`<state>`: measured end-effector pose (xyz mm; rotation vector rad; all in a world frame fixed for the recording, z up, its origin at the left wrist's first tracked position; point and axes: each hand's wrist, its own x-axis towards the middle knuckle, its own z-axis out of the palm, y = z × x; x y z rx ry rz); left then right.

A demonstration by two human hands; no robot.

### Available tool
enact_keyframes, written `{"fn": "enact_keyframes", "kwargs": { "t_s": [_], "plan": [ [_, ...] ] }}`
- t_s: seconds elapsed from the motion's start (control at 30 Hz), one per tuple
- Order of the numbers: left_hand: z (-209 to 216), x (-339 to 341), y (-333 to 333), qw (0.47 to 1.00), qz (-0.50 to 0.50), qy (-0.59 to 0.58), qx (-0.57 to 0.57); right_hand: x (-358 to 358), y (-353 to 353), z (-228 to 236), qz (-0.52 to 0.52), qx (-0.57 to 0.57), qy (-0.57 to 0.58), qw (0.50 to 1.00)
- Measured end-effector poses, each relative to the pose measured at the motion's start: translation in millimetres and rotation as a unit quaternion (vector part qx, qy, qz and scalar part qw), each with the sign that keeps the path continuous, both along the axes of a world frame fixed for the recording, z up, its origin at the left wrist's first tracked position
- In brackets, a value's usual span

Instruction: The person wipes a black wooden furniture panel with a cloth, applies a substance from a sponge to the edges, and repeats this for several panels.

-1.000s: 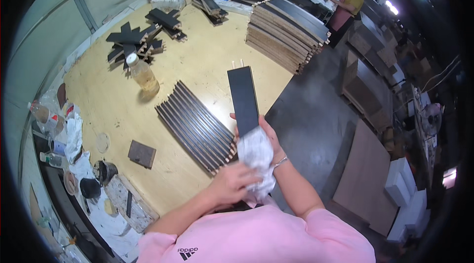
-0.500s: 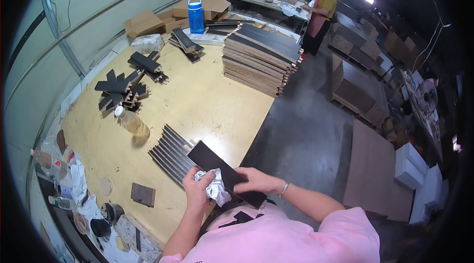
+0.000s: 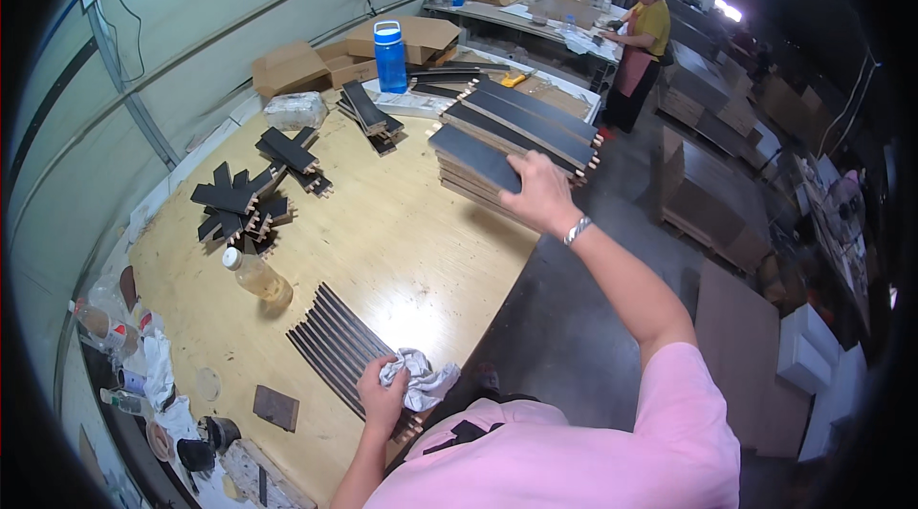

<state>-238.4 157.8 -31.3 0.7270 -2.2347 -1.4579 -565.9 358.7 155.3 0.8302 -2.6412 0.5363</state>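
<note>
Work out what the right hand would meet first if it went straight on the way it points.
Probably the nearest dark board on the stack; the right hand appears to touch it, though depth is unclear.

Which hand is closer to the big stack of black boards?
Right. The right hand is touching the stack of black boards; the left hand is farther away, near the body, holding a crumpled cloth.
</note>
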Motion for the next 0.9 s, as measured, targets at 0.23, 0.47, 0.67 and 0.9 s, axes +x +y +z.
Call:
{"fn": "enact_keyframes", "kwargs": {
  "t_s": [0.23,0.47,0.67,0.9],
  "plan": [
    [7.7,1.9,6.9,0.999,0.02,-0.005,-0.033,-75.5,-3.4,-5.6,0.006,0.015,0.074,0.997],
    [15.8,3.0,11.6,0.996,0.058,-0.019,-0.069,-89.0,-20.5,-14.5,0.013,0.061,0.178,0.982],
    [39.5,20.4,0.9,0.98,0.193,0.037,0.023,-2.4,-63.2,-85.8,0.215,-0.133,0.038,0.967],
    [33.4,98.5,-33.4,0.9,0.369,0.165,0.162,163.3,-110.8,-179.4,0.351,0.009,-0.449,0.821]
  ]
}}
